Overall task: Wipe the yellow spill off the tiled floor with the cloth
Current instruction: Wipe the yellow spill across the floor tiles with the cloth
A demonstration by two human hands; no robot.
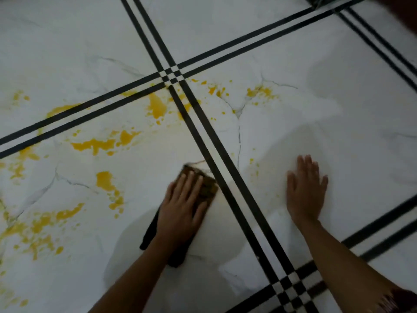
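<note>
A yellow spill (99, 144) lies in patches and splashes across the white marble-look tiled floor (338, 136), mostly left of centre and along the crossing black stripes. A dark cloth (208, 188), its far end stained brownish-yellow, lies flat on the tile just left of the diagonal stripes. My left hand (182, 208) presses flat on the cloth with fingers together. My right hand (305, 190) rests flat on bare tile to the right of the stripes, fingers spread, holding nothing. Small yellow drops (251, 160) sit between the two hands.
Double black stripes (225, 175) cross the floor diagonally and meet at an intersection (172, 74) above the hands. A second crossing (291, 288) lies at the bottom right. A dark object (320, 1) shows at the top edge, partly cut off.
</note>
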